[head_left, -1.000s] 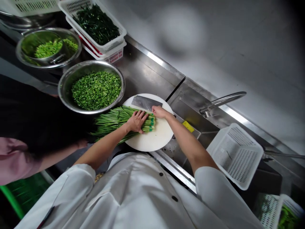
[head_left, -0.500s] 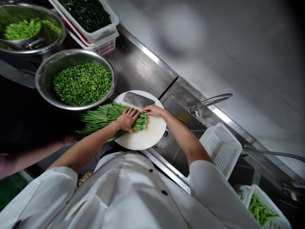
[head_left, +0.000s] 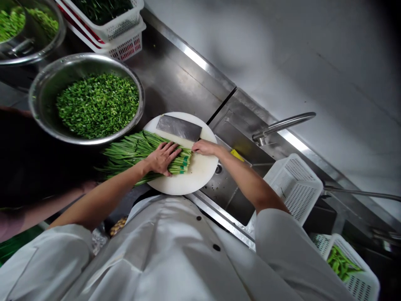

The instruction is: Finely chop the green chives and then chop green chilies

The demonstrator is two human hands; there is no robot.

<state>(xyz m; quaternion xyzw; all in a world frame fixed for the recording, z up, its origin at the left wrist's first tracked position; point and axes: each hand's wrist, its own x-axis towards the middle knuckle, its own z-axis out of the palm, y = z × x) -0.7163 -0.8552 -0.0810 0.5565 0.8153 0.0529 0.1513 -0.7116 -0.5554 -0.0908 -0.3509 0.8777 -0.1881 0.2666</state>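
Observation:
A thick bundle of long green chives [head_left: 130,152], bound with green bands near its cut stem ends, lies across a round white cutting board [head_left: 200,177]. My left hand [head_left: 163,158] rests flat on the stems, its fingers spread. Just beyond the stem ends is my right hand [head_left: 204,147], with curled fingers pressed together at the upper corner of the bundle; what they hold, if anything, is hidden. A cleaver [head_left: 179,128] lies on the far part of the board, its blade flat and its handle mostly out of sight by my right hand.
A steel bowl [head_left: 36,109] of chopped greens stands left of the board. Behind it are a larger bowl [head_left: 61,35] and stacked white baskets [head_left: 125,47]. To the right are a sink [head_left: 232,184], a faucet [head_left: 283,125] and a white basket [head_left: 294,188]. Another person's forearm [head_left: 53,207] shows at left.
My right hand has drawn slightly right, off the stem ends. My left hand stays on the bundle. The view has shifted a little, and a yellow item now shows by the sink.

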